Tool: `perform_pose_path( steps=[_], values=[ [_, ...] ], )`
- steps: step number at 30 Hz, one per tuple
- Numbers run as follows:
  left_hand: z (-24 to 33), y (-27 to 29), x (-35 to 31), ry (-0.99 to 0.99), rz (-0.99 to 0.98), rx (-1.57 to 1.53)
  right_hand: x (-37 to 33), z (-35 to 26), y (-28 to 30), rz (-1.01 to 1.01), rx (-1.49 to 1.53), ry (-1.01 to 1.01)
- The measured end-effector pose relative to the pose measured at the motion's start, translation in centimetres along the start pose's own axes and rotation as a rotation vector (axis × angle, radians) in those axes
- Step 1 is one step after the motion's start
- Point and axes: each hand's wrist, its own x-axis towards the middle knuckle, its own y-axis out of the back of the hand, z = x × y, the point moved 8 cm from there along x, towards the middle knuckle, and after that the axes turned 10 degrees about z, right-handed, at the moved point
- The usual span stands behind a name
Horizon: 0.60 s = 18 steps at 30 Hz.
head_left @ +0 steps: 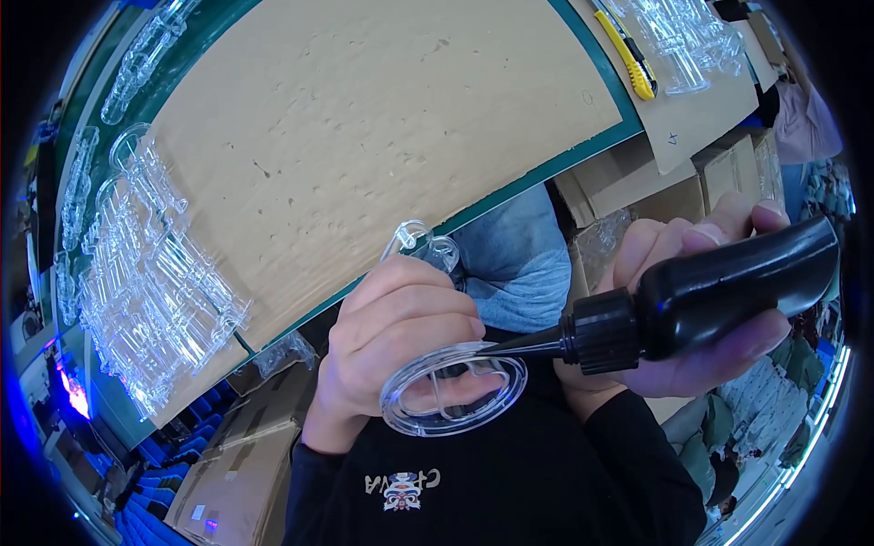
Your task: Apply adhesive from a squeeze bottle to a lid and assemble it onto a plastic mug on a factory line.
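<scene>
My left hand point(396, 318) is closed around a clear glass-like piece with a wide round base point(410, 420), tilted so that the base faces up toward me. Small clear loops of the same piece stick out above the knuckles. A black squeeze bottle point(728, 287) with a ribbed cap and a long thin nozzle lies in my right hand point(719, 350), fingers wrapped around it. The nozzle tip reaches the far rim of the round base; whether it touches cannot be made out.
Brown board point(364, 118) covers the green-edged table. Many clear pieces point(159, 273) are heaped at its left, more point(678, 41) at the far right beside a yellow utility knife point(628, 55). Cardboard boxes point(241, 455) stand below left and to the right.
</scene>
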Motion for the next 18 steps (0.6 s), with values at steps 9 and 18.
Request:
perform_pose_path(
  steps=[9,18],
  values=[
    [-0.19,0.25,-0.03,0.036,0.037,-0.006,-0.02,0.24,-0.27,-0.110,0.159,-0.081],
    [-0.17,0.52,0.03,0.061,0.074,-0.005,0.02,0.16,-0.29,-0.167,0.251,-0.149]
  ],
)
